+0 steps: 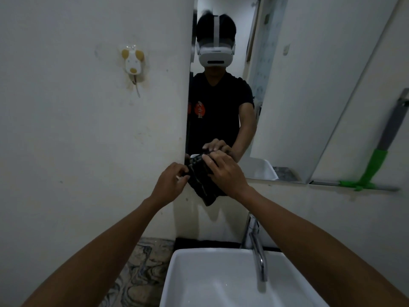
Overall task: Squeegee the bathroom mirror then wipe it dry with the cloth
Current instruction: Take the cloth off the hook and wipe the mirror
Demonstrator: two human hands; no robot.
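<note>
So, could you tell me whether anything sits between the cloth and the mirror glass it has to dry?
Nothing visible does. The dark cloth is already at the mirror, at its lower left corner, under the right hand, while the left hand pinches its left edge. The green squeegee rests far off to the right.

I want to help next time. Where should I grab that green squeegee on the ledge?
Probably by the grey handle of the squeegee. It leans up against the wall with its green blade end down on the ledge, so the handle sticks up free. Come from the front and wrap your fingers around it.
</note>
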